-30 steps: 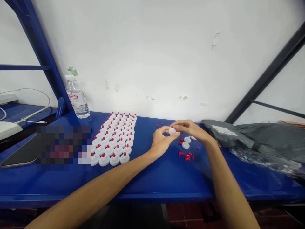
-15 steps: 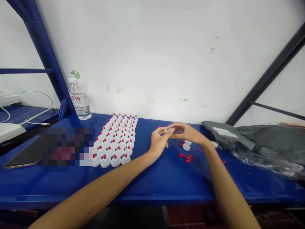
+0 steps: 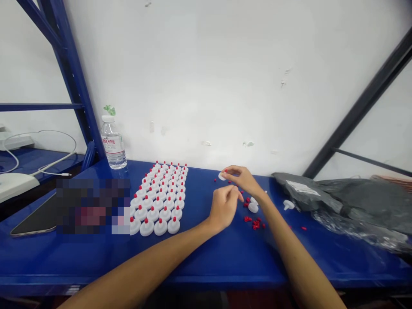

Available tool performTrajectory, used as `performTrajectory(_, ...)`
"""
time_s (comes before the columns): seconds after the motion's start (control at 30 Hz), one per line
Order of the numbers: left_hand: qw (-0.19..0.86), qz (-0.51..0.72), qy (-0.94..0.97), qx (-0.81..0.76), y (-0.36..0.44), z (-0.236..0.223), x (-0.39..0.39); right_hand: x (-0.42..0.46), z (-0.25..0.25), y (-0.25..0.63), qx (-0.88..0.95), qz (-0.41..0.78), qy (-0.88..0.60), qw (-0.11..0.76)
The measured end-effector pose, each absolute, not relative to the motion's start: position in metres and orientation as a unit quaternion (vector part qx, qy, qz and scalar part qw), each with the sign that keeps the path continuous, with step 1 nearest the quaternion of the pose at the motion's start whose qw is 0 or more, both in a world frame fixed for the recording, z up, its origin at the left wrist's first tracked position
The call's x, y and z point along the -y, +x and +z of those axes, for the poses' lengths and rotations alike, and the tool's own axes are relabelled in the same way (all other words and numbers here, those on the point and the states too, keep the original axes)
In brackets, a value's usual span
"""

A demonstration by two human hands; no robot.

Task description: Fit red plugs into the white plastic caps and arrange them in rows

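My right hand [image 3: 242, 178] reaches toward the wall and pinches a white cap with a red tip [image 3: 222, 175] just above the blue table [image 3: 206, 253]. Nearer to me, my left hand [image 3: 224, 207] hovers over the table with its fingers curled and nothing visible in them. Left of both hands stand several rows of finished white caps with red tips [image 3: 161, 196]. By my right wrist lie loose white caps [image 3: 252, 207] and a scatter of small red tips [image 3: 254, 222].
A water bottle [image 3: 113, 142] stands at the back left by a blue rack post [image 3: 77, 86]. Grey plastic bags [image 3: 347, 197] fill the right side. One more white cap [image 3: 288, 204] lies near the bags. A dark flat pad [image 3: 35, 219] and white cables [image 3: 41, 163] are at the left.
The hands have come apart. My right hand carried the cap back and left toward the wall; my left hand let go and dropped nearer to me. The camera tilted up slightly.
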State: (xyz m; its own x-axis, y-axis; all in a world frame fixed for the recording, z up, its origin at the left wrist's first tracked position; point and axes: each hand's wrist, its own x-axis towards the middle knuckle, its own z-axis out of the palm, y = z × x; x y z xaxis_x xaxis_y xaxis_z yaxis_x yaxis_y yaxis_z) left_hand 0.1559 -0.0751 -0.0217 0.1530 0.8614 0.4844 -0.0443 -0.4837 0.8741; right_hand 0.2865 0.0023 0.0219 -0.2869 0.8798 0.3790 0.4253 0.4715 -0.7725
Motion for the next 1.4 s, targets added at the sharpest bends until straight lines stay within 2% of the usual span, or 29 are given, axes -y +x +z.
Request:
performTrajectory(0.17, 0.25, 0.541, 0.766, -0.241, 0.149, -0.016, 0.088, -0.031, 0.016, 0.246, 0.788, 0.298, -0.407, 0.352)
performTrajectory(0.4, 0.129, 0.507, 0.82, -0.231, 0.139, -0.012, 0.086, -0.097, -0.009, 0.197, 0.777, 0.268, -0.451, 0.349)
performTrajectory(0.67, 0.113, 0.505, 0.834, -0.191, 0.138, -0.007, 0.091, -0.128, -0.037, 0.177, 0.755, 0.276, -0.499, 0.324)
performTrajectory(0.87, 0.11, 0.496, 0.839, -0.194, 0.141, -0.007, 0.095, -0.127, -0.03, 0.173, 0.759, 0.291, -0.488, 0.317)
performTrajectory(1.03, 0.091, 0.49, 0.839, -0.218, 0.142, -0.005, 0.093, -0.114, 0.006, 0.211, 0.757, 0.287, -0.485, 0.33)
performTrajectory(1.2, 0.079, 0.408, 0.862, -0.291, 0.146, -0.011, 0.086, -0.083, 0.04, 0.292, 0.766, 0.243, -0.506, 0.314)
performTrajectory(1.4, 0.097, 0.313, 0.849, -0.415, 0.148, -0.027, 0.074, -0.043, 0.03, 0.36, 0.773, 0.175, -0.539, 0.284)
